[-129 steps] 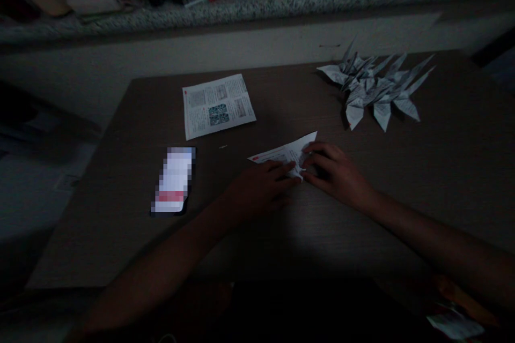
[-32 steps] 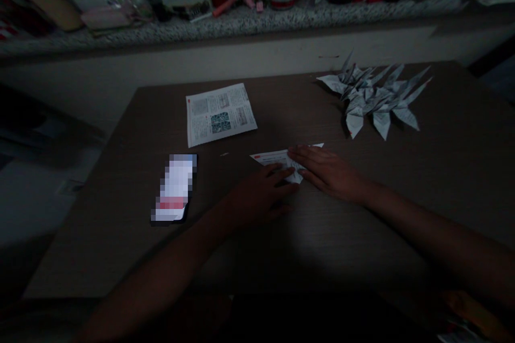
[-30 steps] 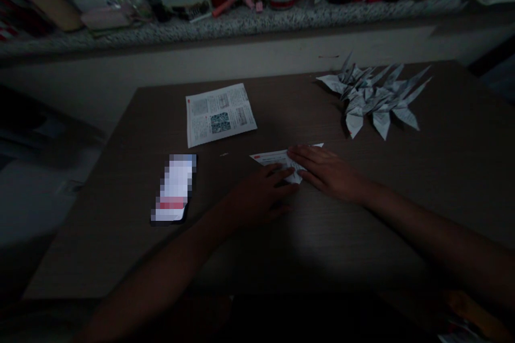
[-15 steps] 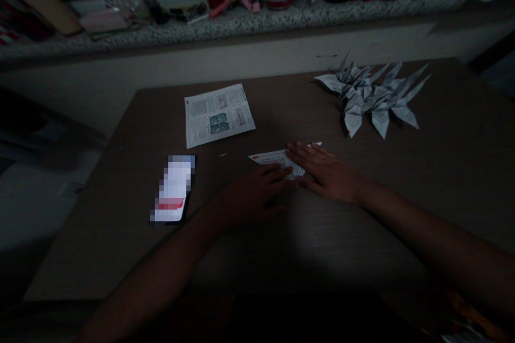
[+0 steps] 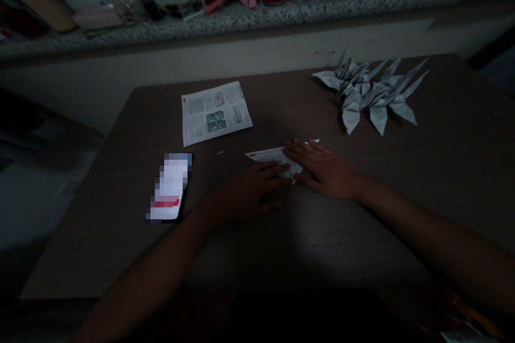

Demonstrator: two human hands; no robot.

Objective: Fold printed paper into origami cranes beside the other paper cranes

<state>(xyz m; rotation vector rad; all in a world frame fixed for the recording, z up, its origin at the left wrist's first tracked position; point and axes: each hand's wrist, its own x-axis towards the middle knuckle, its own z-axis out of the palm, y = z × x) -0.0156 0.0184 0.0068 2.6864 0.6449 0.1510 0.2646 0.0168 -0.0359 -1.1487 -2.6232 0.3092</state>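
Note:
A folded piece of printed paper (image 5: pixel 265 155) lies flat on the dark wooden table (image 5: pixel 281 236) in dim light. My right hand (image 5: pixel 322 169) rests flat on its right part, fingers stretched out and pressing down. My left hand (image 5: pixel 249 190) lies beside it on the left, fingertips touching the paper's lower edge, fingers loosely extended. Much of the paper is hidden under both hands.
A flat printed sheet (image 5: pixel 215 112) lies farther back on the left. A lit phone (image 5: pixel 169 187) sits near the table's left side. A pile of several folded paper cranes (image 5: pixel 370 96) is at the back right. A cluttered stone ledge (image 5: pixel 241 13) runs behind the table.
The raised paper flap seen earlier now lies flat under my right hand, whose fingers have spread out and slid slightly left. My left hand has stayed almost still.

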